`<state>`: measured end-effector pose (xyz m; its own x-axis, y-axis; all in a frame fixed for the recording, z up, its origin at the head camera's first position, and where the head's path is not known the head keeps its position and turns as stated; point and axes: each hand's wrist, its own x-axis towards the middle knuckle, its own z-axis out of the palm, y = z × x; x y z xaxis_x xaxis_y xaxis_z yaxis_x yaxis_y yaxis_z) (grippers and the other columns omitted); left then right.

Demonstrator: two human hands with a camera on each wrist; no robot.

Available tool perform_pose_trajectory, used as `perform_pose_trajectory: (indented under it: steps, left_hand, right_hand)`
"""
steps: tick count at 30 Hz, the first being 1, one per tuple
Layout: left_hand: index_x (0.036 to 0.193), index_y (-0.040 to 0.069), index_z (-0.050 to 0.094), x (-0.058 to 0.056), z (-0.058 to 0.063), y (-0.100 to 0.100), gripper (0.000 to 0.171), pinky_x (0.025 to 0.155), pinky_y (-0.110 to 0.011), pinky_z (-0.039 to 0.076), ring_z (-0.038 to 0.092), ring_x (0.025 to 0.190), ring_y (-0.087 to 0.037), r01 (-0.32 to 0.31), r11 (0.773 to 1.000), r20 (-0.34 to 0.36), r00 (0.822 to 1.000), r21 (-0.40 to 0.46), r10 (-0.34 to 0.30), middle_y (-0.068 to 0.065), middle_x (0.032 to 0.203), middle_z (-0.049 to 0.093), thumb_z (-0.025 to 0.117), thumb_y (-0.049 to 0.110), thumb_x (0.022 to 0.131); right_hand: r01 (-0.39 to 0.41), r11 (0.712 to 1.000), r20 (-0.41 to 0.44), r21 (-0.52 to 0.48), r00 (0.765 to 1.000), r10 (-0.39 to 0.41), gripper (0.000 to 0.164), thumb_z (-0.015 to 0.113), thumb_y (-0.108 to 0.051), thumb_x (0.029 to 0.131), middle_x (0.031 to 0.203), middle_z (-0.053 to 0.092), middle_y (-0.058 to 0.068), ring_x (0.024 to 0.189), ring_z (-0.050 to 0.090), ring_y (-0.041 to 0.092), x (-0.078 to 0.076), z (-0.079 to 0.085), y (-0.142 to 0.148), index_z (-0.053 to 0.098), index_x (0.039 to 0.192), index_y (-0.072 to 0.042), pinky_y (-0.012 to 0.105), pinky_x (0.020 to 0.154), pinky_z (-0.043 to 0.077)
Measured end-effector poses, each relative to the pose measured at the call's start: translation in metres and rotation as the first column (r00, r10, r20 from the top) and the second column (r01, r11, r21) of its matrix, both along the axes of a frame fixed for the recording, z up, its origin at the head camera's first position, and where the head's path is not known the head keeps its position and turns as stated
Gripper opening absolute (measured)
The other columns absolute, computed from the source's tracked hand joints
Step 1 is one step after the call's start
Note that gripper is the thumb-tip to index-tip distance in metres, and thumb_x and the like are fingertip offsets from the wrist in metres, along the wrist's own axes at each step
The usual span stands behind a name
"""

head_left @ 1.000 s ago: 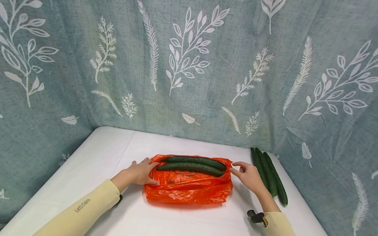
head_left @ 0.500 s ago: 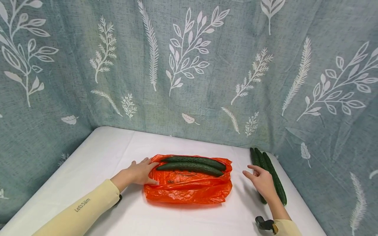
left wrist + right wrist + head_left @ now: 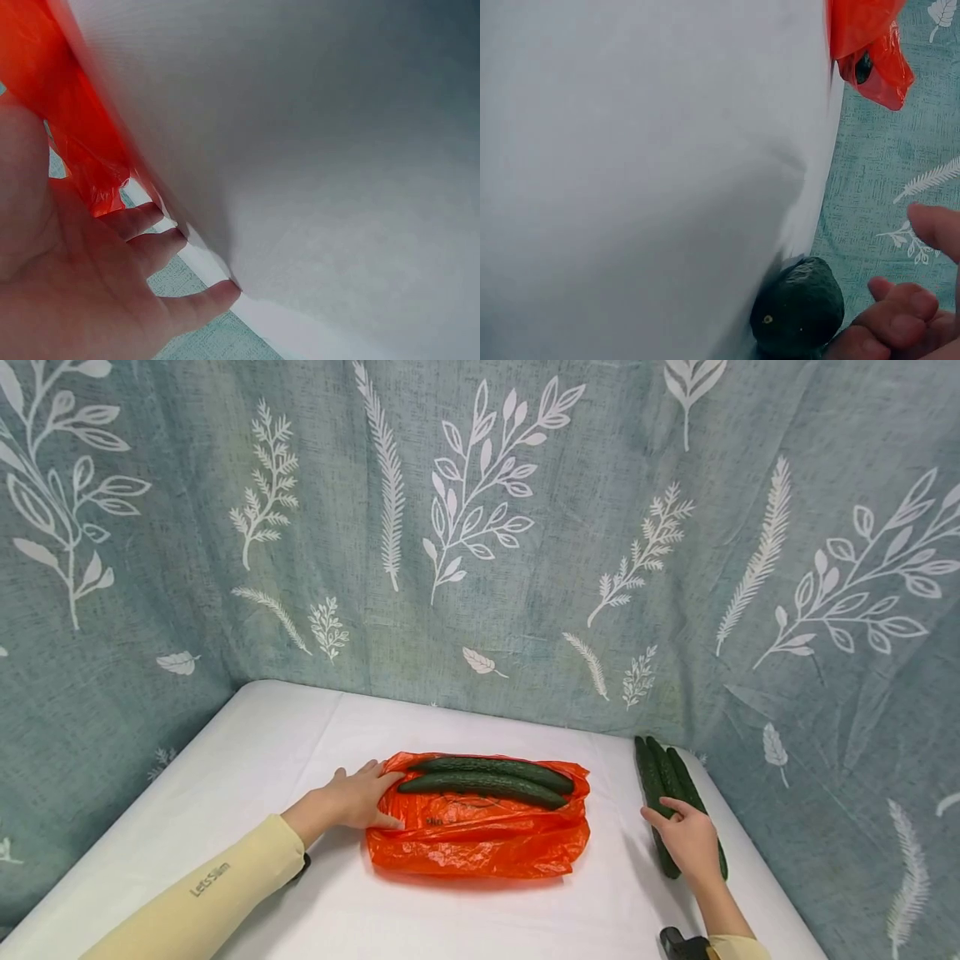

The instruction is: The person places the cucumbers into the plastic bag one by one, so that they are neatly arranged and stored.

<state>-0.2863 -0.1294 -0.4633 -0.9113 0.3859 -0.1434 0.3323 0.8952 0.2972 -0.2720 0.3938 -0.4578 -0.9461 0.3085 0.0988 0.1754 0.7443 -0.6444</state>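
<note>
A crumpled red plastic bag (image 3: 480, 856) lies mid-table with two dark green cucumbers, a rear cucumber (image 3: 502, 766) and a front cucumber (image 3: 480, 785), side by side at its mouth. My left hand (image 3: 358, 797) rests against the bag's left end, fingers spread. To the right, three cucumbers lie lengthwise next to each other: a left cucumber (image 3: 647, 772), a middle one and a right cucumber (image 3: 688, 783). Over them hovers my right hand (image 3: 692, 842), thumb apart from the bent fingers. In the right wrist view those fingers (image 3: 900, 315) are close beside a cucumber's rounded end (image 3: 799, 307).
The white table (image 3: 300, 743) has a left edge running down to the near corner. A blue-green curtain (image 3: 450, 635) with white leaf prints hangs behind and on both sides, close to the cucumbers' far ends.
My right hand has moved from the bag's right end rightward over the loose cucumbers, lowering toward them. My left hand, the bag and the cucumbers in it have stayed put.
</note>
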Motion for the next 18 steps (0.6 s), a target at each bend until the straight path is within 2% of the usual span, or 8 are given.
perform_pose_trajectory:
  steps: [5, 10, 12, 15, 18]
  left_hand:
    - [0.153, 0.013, 0.043, -0.0002, -0.0003, -0.0004, 0.091, 0.108, -0.078, 0.022, 0.026, 0.150, -0.043, 0.003, 1.000, -0.004, 1.000, -0.003, -0.003, -0.022, 0.160, 0.034, 0.074, 0.062, 0.082]
    - [0.153, 0.014, 0.042, -0.0009, -0.0010, -0.0005, 0.091, 0.108, -0.078, 0.022, 0.026, 0.150, -0.043, 0.003, 1.000, -0.005, 1.000, -0.007, -0.003, -0.022, 0.160, 0.034, 0.073, 0.062, 0.082]
    - [0.153, 0.014, 0.042, -0.0010, -0.0008, -0.0005, 0.091, 0.109, -0.078, 0.022, 0.026, 0.150, -0.043, 0.001, 1.000, -0.002, 1.000, -0.007, -0.001, -0.022, 0.160, 0.034, 0.073, 0.062, 0.082]
    - [0.153, 0.014, 0.042, -0.0008, -0.0003, -0.0005, 0.091, 0.109, -0.077, 0.022, 0.026, 0.151, -0.043, -0.001, 1.000, 0.001, 1.000, -0.008, 0.001, -0.021, 0.160, 0.034, 0.073, 0.062, 0.082]
    - [0.153, 0.014, 0.042, -0.0005, -0.0002, -0.0005, 0.092, 0.109, -0.077, 0.022, 0.026, 0.150, -0.043, 0.000, 1.000, 0.003, 1.000, -0.007, 0.000, -0.022, 0.160, 0.034, 0.073, 0.062, 0.082]
  right_hand:
    - [0.034, 0.999, 0.056, 0.033, 0.998, -0.036, 0.068, 0.070, -0.042, 0.092, 0.068, 0.054, 0.004, 0.059, 0.047, 0.020, 0.0019, -0.0020, 0.0051, 0.055, 0.138, 0.006, 0.035, 0.054, 0.038]
    - [0.055, 0.998, 0.090, 0.013, 0.994, -0.056, 0.067, 0.070, -0.035, 0.092, 0.063, 0.053, 0.003, 0.057, 0.044, 0.019, 0.0017, -0.0020, 0.0079, 0.052, 0.140, 0.007, 0.036, 0.052, 0.036]
    - [0.066, 0.998, 0.104, -0.002, 0.992, -0.066, 0.067, 0.070, -0.034, 0.091, 0.065, 0.054, 0.006, 0.059, 0.046, 0.022, 0.0009, -0.0017, 0.0083, 0.050, 0.142, 0.006, 0.037, 0.053, 0.037]
    - [0.079, 0.997, 0.118, 0.003, 0.990, -0.078, 0.070, 0.070, -0.033, 0.092, 0.089, 0.065, 0.023, 0.078, 0.060, 0.039, 0.0007, -0.0012, 0.0089, 0.047, 0.145, 0.008, 0.045, 0.063, 0.048]
    - [0.084, 0.996, 0.131, 0.013, 0.988, -0.085, 0.070, 0.066, -0.033, 0.094, 0.123, 0.060, 0.034, 0.110, 0.058, 0.051, 0.0003, -0.0020, 0.0093, 0.044, 0.146, 0.008, 0.056, 0.081, 0.053]
